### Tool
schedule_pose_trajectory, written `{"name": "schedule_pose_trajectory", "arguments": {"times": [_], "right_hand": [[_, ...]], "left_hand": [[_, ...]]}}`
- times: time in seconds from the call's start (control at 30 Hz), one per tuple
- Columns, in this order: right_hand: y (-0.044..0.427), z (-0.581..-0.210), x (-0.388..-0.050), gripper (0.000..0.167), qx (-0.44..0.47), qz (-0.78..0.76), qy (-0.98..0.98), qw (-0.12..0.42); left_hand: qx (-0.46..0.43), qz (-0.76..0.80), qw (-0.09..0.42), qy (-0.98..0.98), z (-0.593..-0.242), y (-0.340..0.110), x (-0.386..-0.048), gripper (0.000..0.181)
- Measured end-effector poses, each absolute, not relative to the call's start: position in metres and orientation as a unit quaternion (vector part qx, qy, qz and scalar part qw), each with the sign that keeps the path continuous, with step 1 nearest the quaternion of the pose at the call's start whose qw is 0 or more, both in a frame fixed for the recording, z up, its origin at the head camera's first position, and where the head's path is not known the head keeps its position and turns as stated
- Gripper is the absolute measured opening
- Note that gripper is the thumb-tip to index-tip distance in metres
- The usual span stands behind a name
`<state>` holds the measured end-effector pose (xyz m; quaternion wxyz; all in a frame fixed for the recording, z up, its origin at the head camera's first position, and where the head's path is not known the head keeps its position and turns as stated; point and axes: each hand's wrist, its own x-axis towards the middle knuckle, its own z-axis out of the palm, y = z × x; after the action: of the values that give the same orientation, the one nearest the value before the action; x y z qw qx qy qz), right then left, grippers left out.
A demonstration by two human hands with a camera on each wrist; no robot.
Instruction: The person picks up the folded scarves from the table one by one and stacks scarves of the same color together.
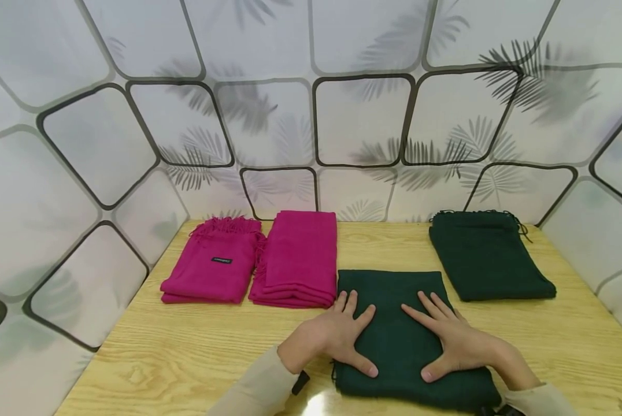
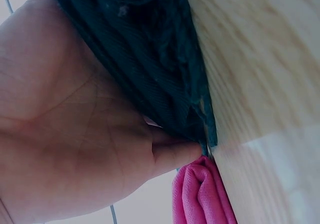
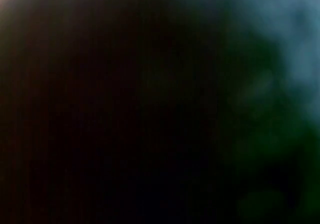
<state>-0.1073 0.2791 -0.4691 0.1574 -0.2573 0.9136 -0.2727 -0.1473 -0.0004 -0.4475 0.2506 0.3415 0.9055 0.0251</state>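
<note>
A folded dark green scarf [image 1: 394,335] lies flat near the front of the table. On its left side rests my left hand [image 1: 342,335], fingers spread. My right hand [image 1: 456,341] lies spread on its right side, thumb pointing inward. In the left wrist view, the layered edge of the green scarf [image 2: 145,59] shows beside the palm [image 2: 75,114], and one finger reaches down along its side. The right wrist view is too dark and blurred to make out the hand.
Two folded magenta scarves, a fringed one with a label [image 1: 214,271] and a plainer stack [image 1: 297,260], lie at the back left. Another folded green scarf [image 1: 490,254] with fringe sits at the back right. Patterned walls [image 1: 363,121] enclose the wooden table [image 1: 186,358].
</note>
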Motion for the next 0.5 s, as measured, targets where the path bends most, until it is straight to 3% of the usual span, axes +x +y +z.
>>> {"name": "schedule_pose_trajectory", "arguments": {"times": [0.5], "right_hand": [[0.2798,-0.4715,-0.1069,0.109,-0.254,-0.295,0.908,0.156]], "left_hand": [[0.346,0.018,0.252,0.904,-0.4494,-0.0002,-0.1505,0.110]]}}
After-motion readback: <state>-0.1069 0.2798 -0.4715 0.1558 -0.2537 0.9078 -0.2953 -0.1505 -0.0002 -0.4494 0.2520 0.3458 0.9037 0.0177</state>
